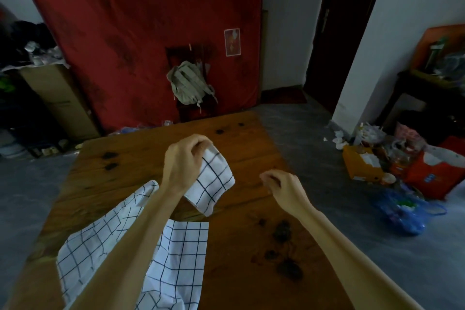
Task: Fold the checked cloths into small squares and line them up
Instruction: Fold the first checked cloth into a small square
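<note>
While the left hand [183,161] is pinching a folded checked cloth [214,181] above the table [141,148] middle, the right hand [281,184] is hovering loosely curled, empty; unfolded cloths [176,254] are lying at the near edge; setting down seems next.

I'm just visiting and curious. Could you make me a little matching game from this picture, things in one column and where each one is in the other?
Things:
1. Folded white checked cloth
2. Unfolded white checked cloths
3. Pale grey-green backpack
4. Blue plastic bag

Places:
A. On the grey floor, right of the table
B. Gripped in the left hand, above the brown wooden table
C. On a dark chair by the red hanging
D. Spread on the table's near side

Pairs: 1-B, 2-D, 3-C, 4-A
</note>
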{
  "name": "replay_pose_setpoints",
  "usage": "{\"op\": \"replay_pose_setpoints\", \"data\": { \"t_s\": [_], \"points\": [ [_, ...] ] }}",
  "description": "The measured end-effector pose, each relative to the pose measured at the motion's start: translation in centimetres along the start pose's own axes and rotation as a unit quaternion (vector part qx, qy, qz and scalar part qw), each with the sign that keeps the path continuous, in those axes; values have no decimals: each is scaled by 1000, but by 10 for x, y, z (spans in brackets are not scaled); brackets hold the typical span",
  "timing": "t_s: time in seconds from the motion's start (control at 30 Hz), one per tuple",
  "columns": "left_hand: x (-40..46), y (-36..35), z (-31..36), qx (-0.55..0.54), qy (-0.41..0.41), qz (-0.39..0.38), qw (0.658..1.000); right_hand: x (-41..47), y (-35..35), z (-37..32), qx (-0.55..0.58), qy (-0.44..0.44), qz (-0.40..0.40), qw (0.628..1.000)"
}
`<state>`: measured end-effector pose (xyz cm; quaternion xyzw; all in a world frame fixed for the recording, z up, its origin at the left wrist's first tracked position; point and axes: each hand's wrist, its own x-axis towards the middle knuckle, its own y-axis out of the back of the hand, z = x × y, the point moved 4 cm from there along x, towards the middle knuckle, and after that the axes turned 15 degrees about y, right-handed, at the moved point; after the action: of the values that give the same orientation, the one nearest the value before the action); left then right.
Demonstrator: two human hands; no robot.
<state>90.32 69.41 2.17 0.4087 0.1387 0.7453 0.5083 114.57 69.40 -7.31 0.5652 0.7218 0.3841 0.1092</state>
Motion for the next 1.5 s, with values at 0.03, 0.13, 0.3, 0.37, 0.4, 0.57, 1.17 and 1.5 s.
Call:
{"op": "replay_pose_setpoints", "data": {
  "t_s": [0.03,0.13,0.3,0.37,0.4,0.57,1.17,1.5],
  "points": [
    [-3,-6,2,-1,-7,-16,1000,6,-2,-10,14,11,12,1000],
    [-12,-24,9,-18,-18,-54,998,27,-9,-50,73,73,39,994],
    [-12,-24,16,-74,0,-58,996,41,-12,-74,100,131,65,984],
    [-11,-18,13,-77,6,-48,996,35,-17,-65,89,110,56,988],
    [-11,-16,10,-72,5,-48,996,31,-20,-62,89,101,53,990],
    [-15,-22,0,-67,23,-43,997,17,-28,-52,92,82,53,991],
    [-20,-25,-2,-93,49,29,994,-23,-16,-14,14,54,53,997],
    [-35,-34,-3,-45,-1,-92,995,-42,-19,-18,37,0,84,996]
  ]
}}
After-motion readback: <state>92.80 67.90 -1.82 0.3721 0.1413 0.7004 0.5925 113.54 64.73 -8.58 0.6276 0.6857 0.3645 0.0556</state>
